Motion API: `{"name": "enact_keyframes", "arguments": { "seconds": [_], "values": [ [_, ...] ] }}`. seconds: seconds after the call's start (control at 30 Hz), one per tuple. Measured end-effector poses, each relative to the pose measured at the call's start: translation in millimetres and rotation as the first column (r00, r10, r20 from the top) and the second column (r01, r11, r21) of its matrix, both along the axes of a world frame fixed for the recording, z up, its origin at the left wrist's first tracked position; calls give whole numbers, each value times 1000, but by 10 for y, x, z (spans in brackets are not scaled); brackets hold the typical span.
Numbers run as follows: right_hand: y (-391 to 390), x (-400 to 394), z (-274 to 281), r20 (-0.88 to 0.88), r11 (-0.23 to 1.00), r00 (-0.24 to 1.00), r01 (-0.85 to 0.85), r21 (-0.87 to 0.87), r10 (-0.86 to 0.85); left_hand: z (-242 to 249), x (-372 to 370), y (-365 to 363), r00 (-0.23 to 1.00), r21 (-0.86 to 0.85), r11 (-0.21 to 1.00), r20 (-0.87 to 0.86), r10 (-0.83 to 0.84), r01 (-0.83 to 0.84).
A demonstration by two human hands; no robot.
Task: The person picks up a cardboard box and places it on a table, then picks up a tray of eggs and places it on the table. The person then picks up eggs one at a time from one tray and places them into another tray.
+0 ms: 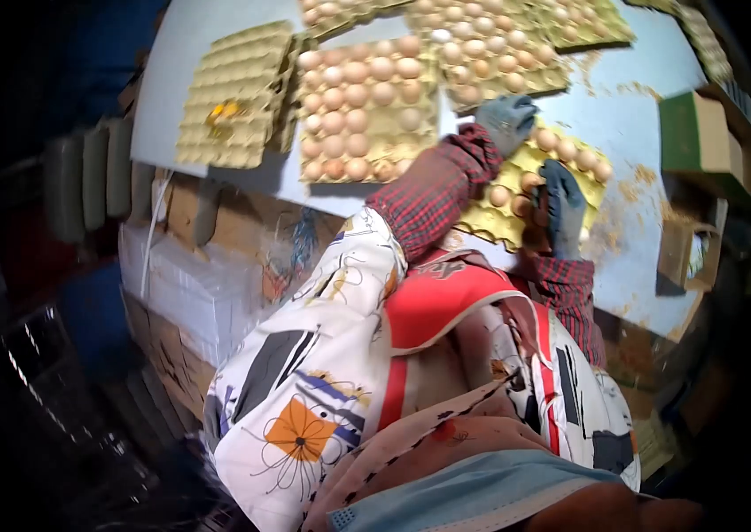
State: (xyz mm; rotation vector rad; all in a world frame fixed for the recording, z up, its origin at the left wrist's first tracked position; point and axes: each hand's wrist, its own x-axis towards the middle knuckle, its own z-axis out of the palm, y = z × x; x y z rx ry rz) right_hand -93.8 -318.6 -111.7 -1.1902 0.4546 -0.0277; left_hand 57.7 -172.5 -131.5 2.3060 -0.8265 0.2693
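Observation:
A yellow egg tray (486, 219) lies close in front of me, with brown eggs in part of its cups. My left hand (506, 122), in a grey-blue glove, is at the tray's upper left corner with its fingers curled; whatever is under them is hidden. Over the tray's right part, my right hand (563, 208), gloved too, has its fingers bent against a brown egg (530, 182). To the left, a larger tray (393, 120) holds several eggs and some bare cups. Another full-looking tray (490, 58) is just beyond my left hand.
At the left, stacked trays (238, 97) have broken yolk (225, 111) on top. More egg trays (583, 19) line the far side of the blue-white table (614, 97). An open green and brown box (703, 137) and a small carton (687, 253) are at the right. Crumbs dot the tabletop.

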Motion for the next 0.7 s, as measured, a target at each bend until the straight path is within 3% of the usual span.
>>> {"name": "enact_keyframes", "arguments": {
  "seconds": [0.03, 0.07, 0.13, 0.17, 0.27, 0.33, 0.4, 0.43, 0.47, 0.53, 0.57, 0.6, 0.67, 0.7],
  "values": [
    [74, 29, 125, -3, 986, 1000, -4, -164, 3, 137, -159, 58, 996, -214, 974, -46, 71, -79],
    [78, 47, 144, 38, 946, 997, -45, -321, 61, 394, -385, 200, 972, -379, 912, -222, 76, -157],
    [207, 121, 220, -52, 908, 984, -179, -378, 172, 711, -761, 610, 915, -346, 893, -375, 148, -287],
    [480, 221, 239, -16, 874, 970, -227, -430, 244, 796, -829, 1021, 891, -243, 917, -408, 199, -317],
    [1039, 650, 373, 118, 557, 811, -280, -782, 573, 671, -918, 2046, 863, 22, 917, -331, 382, -398],
    [1481, 844, 633, -44, 433, 742, -436, -789, 669, 912, -838, 2575, 849, 260, 894, -302, 433, -364],
    [1790, 993, 538, 7, 242, 635, -284, -928, 772, 844, -729, 2915, 892, 450, 848, -204, 403, -280],
    [1871, 1063, 548, -67, 163, 600, -320, -933, 797, 789, -665, 3020, 918, 485, 846, -191, 348, -220],
    [1904, 1114, 501, -40, 184, 613, -298, -937, 789, 812, -588, 3058, 963, 537, 834, -133, 233, -128],
    [1787, 1144, 505, -173, 125, 572, -444, -887, 802, 838, -514, 3048, 958, 578, 816, -217, 187, -28],
    [1734, 1031, 462, -195, 69, 591, -394, -917, 783, 802, -504, 3042, 961, 540, 841, -218, 173, -29],
    [1737, 939, 542, -357, -64, 523, -496, -866, 774, 766, -505, 3041, 962, 504, 863, -222, 159, -26],
    [1713, 694, 324, -275, -29, 547, -415, -909, 791, 682, -535, 3009, 960, 434, 901, -243, 138, -19],
    [1770, 603, 244, -296, -76, 599, -364, -928, 744, 638, -566, 2995, 956, 399, 917, -260, 134, -20]
  ]
}}
